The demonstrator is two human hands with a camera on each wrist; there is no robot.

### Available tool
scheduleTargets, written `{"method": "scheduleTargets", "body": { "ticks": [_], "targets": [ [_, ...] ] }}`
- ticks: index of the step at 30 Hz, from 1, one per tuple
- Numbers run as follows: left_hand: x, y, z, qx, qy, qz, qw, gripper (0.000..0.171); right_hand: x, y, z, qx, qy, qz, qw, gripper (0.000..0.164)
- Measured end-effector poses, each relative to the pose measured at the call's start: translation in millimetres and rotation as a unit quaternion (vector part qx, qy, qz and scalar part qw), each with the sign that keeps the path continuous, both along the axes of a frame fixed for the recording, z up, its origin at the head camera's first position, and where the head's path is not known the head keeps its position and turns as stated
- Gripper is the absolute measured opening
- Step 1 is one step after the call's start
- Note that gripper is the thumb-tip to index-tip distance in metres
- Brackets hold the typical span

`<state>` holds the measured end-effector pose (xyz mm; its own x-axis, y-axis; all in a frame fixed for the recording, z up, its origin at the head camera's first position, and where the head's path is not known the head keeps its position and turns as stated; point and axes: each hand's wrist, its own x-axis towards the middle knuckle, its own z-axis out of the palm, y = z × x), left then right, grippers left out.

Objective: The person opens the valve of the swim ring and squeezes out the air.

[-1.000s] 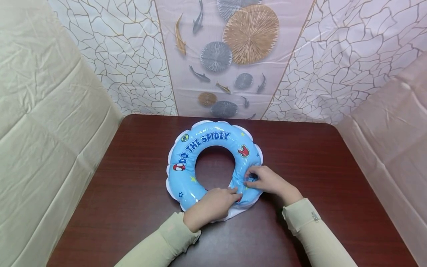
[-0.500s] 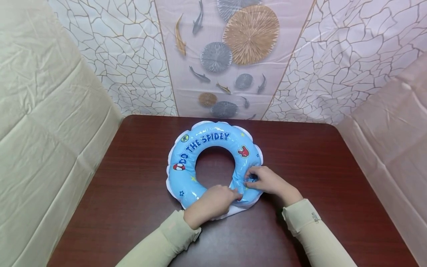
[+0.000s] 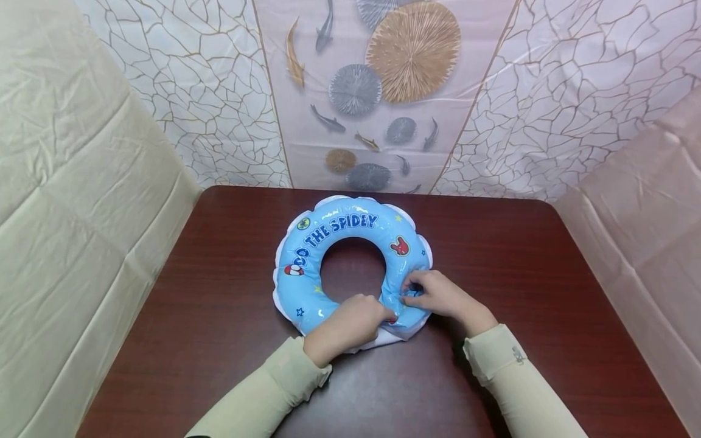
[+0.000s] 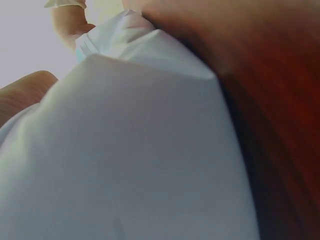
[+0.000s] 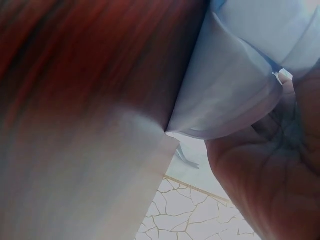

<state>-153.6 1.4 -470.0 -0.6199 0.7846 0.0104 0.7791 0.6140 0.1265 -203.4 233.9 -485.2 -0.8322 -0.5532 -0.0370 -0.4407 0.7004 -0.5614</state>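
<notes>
A blue inflatable swim ring (image 3: 356, 226), printed with "DO THE SPIDEY" lettering and small red figures, lies in the head view with its scalloped white underside showing at the rim. My left hand (image 3: 353, 322) reaches over its near side, fingers curled onto the creased blue vinyl. On the right side, the thumb and bent fingers of my right hand (image 3: 435, 295) pinch the ring, which puckers there. White underside (image 4: 140, 140) fills much of the left wrist view. In the right wrist view my right palm (image 5: 260, 175) is beside the ring's white edge; its fingertips are hidden.
The ring rests on a dark reddish-brown table (image 3: 219, 274) with rounded far corners. Patterned cloth (image 3: 230, 91) hangs behind it, with plain beige cloth walls (image 3: 71, 213) at left and right (image 3: 635, 231).
My left hand has shifted slightly upward and its fingers have curled in more. The ring's near white edge has drawn up a little. My right hand holds its place.
</notes>
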Motion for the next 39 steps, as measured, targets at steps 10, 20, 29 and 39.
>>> {"method": "scheduleTargets", "body": {
  "ticks": [10, 20, 29, 39],
  "targets": [
    [-11.1, -6.0, -3.4, 0.047, -0.097, 0.027, 0.9938, 0.044, 1.8, 0.8, -1.0, 0.021, 0.057, 0.015, 0.998, 0.017],
    [-11.4, -17.5, -4.2, 0.131, -0.093, 0.075, 0.9842, 0.041, 6.5, -2.4, 3.8, 0.035, 0.168, 0.076, 0.982, 0.026],
    [-5.7, -11.8, -11.0, 0.1, -0.152, 0.093, 0.9788, 0.089, 2.4, -2.7, 6.0, 0.028, 0.112, 0.07, 0.991, 0.019],
    [-8.0, -10.4, -13.5, 0.064, -0.151, 0.063, 0.9844, 0.071, -2.5, -3.4, 5.0, 0.019, 0.105, 0.043, 0.993, 0.016]
  ]
}}
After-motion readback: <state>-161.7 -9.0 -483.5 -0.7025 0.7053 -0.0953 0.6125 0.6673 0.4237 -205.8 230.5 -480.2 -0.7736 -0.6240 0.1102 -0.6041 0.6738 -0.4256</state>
